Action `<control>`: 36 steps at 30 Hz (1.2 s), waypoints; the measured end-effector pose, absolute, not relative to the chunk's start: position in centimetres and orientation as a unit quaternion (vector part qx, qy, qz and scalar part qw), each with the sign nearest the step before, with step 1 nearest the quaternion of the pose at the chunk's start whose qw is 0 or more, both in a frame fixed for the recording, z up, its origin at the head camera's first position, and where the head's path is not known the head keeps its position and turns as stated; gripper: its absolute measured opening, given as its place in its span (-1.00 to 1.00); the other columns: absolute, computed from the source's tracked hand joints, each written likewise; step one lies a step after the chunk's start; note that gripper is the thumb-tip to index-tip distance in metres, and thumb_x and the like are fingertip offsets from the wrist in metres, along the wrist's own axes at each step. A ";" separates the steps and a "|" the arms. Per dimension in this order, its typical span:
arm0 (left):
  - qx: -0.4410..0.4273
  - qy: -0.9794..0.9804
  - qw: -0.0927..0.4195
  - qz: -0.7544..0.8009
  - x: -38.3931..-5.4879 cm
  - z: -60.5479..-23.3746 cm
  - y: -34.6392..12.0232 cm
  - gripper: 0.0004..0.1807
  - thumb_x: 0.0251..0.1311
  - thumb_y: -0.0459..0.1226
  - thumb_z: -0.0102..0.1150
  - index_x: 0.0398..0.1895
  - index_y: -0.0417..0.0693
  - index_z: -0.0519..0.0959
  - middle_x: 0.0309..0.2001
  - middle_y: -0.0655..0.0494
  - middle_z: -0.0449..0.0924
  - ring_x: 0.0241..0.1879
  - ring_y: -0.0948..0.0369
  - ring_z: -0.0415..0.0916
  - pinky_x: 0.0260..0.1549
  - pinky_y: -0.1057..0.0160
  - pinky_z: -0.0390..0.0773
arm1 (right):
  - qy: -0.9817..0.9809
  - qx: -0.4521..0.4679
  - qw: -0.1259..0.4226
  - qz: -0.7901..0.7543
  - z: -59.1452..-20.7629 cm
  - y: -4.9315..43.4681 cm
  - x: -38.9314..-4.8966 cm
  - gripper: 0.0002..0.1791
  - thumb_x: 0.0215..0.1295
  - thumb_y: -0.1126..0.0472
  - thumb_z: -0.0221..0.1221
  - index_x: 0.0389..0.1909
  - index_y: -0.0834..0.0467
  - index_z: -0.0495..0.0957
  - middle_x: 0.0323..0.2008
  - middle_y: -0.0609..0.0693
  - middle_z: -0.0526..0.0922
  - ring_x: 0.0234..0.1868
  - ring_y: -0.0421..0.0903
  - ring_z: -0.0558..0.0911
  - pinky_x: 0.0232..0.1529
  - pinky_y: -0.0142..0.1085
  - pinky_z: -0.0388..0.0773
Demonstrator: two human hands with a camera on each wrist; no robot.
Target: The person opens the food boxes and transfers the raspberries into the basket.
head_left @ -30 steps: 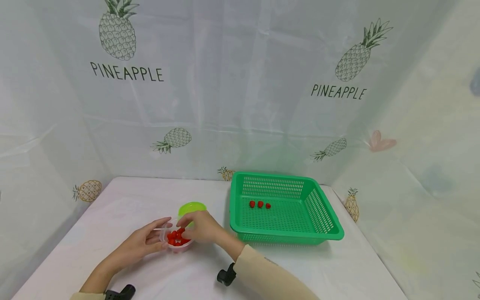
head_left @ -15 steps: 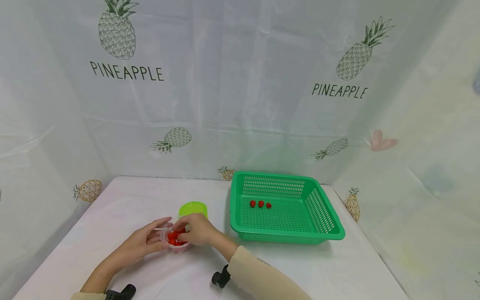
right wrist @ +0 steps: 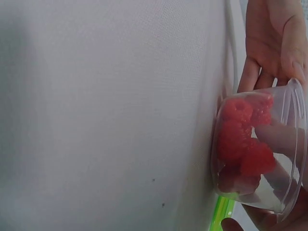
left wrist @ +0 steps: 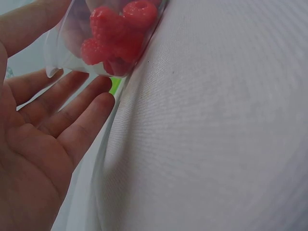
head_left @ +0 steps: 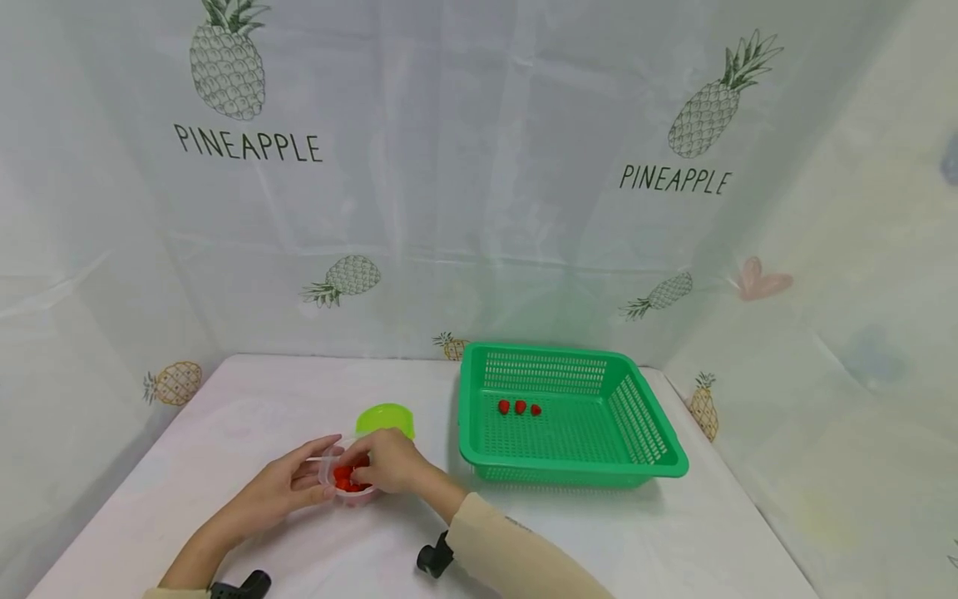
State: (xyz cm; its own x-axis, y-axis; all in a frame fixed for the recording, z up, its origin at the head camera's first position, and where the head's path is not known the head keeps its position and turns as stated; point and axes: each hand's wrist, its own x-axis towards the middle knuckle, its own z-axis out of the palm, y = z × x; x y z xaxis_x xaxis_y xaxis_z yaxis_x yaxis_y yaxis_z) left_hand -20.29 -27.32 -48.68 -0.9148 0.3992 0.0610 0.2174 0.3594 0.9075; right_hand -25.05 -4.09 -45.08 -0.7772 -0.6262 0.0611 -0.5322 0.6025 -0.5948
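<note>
- Around the left of the clear tub [right wrist: 263,198], the left hand [head_left: 279,484] is resting, thumb and fingers spread apart, apparently steadying it.
- Inside the tub, the right hand's [head_left: 394,460] fingers are sitting among raspberries [right wrist: 236,137]; I cannot tell whether they're pinching one.
- Right of the tub, a green basket [head_left: 572,435] is bearing three berries [head_left: 520,407], its flat floor letting them sit separately.

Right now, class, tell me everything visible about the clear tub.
The clear tub looks like thin plastic, with a rim round its wide mouth, narrowing toward the bottom. It is open and holds several red berries. It appears upright on the white table, left of the green basket. The left hand touches its side; the right hand reaches inside.
</note>
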 end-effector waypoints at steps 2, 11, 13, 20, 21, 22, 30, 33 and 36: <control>0.189 0.821 0.082 0.533 -20.4 -48.6 -27.3 -0.14 0.41 -0.21 0.39 0.66 -0.12 0.17 0.51 -0.38 0.32 0.38 -0.25 0.47 0.11 0.51 0.59 | 0.897 -0.316 0.072 -0.301 -45.0 -4.2 -25.0 -0.78 0.38 0.24 0.42 -0.04 -0.09 0.86 -0.25 -0.34 0.79 -0.24 -0.41 0.52 -0.30 -0.59 0.48; 0.184 0.823 0.083 0.531 -20.3 -48.3 -27.2 -0.15 0.42 -0.22 0.38 0.66 -0.12 0.18 0.51 -0.38 0.32 0.39 -0.27 0.45 0.11 0.55 0.56 | 0.910 -0.284 0.051 -0.298 -45.2 -4.7 -24.9 -0.84 0.35 0.16 0.46 -0.12 -0.14 0.88 -0.25 -0.38 0.80 -0.25 -0.46 0.52 -0.29 -0.57 0.45; 0.188 0.821 0.084 0.532 -20.3 -48.3 -27.2 -0.16 0.43 -0.22 0.37 0.66 -0.14 0.17 0.51 -0.39 0.31 0.39 -0.27 0.46 0.11 0.54 0.57 | 0.911 -0.276 0.050 -0.303 -45.3 -4.8 -24.9 -0.86 0.35 0.16 0.46 -0.13 -0.14 0.88 -0.26 -0.37 0.80 -0.27 -0.47 0.51 -0.31 -0.58 0.46; 0.193 0.817 0.084 0.537 -20.3 -48.4 -27.4 -0.16 0.43 -0.24 0.36 0.66 -0.15 0.16 0.52 -0.40 0.30 0.37 -0.05 0.53 0.11 0.52 0.58 | 0.915 -0.276 0.029 -0.291 -45.1 -4.9 -24.7 -0.90 0.33 0.13 0.48 -0.19 -0.14 0.88 -0.33 -0.38 0.79 -0.31 -0.49 0.51 -0.32 -0.56 0.42; 0.193 0.816 0.084 0.538 -20.3 -48.5 -27.4 -0.15 0.43 -0.24 0.37 0.66 -0.16 0.16 0.52 -0.40 0.30 0.36 0.02 0.55 0.11 0.52 0.58 | 0.916 -0.277 0.025 -0.288 -45.1 -4.9 -24.6 -0.92 0.33 0.12 0.48 -0.21 -0.14 0.88 -0.35 -0.39 0.78 -0.31 -0.49 0.51 -0.32 -0.56 0.41; 0.194 0.815 0.085 0.540 -20.3 -48.5 -27.5 -0.15 0.43 -0.24 0.37 0.66 -0.16 0.16 0.52 -0.41 0.29 0.35 0.08 0.56 0.11 0.51 0.59 | 0.918 -0.278 0.022 -0.284 -45.1 -5.0 -24.6 -0.93 0.33 0.11 0.48 -0.23 -0.15 0.87 -0.37 -0.40 0.77 -0.32 -0.49 0.51 -0.32 -0.55 0.40; 0.195 0.813 0.087 0.542 -20.4 -48.8 -27.4 -0.15 0.42 -0.24 0.38 0.66 -0.16 0.17 0.51 -0.41 0.30 0.36 -0.03 0.54 0.11 0.52 0.58 | 0.920 -0.271 0.003 -0.284 -44.9 -4.7 -24.2 -0.94 0.36 0.13 0.46 -0.30 -0.13 0.85 -0.44 -0.39 0.71 -0.35 -0.49 0.49 -0.36 -0.54 0.37; 0.191 0.815 0.085 0.540 -20.3 -48.8 -27.4 -0.14 0.41 -0.23 0.39 0.66 -0.14 0.18 0.51 -0.39 0.32 0.38 -0.20 0.49 0.11 0.54 0.57 | 0.912 -0.255 0.022 -0.320 -44.5 -4.3 -24.0 -0.94 0.37 0.17 0.44 -0.30 -0.06 0.83 -0.46 -0.35 0.70 -0.36 -0.46 0.49 -0.39 -0.56 0.45; 0.185 0.823 0.081 0.531 -20.3 -48.6 -27.4 -0.14 0.40 -0.20 0.41 0.66 -0.11 0.19 0.50 -0.36 0.35 0.38 -0.28 0.47 0.10 0.55 0.56 | 0.902 -0.238 0.036 -0.357 -43.9 -3.6 -24.0 -0.94 0.38 0.22 0.42 -0.30 -0.01 0.82 -0.44 -0.31 0.70 -0.35 -0.42 0.52 -0.39 -0.56 0.53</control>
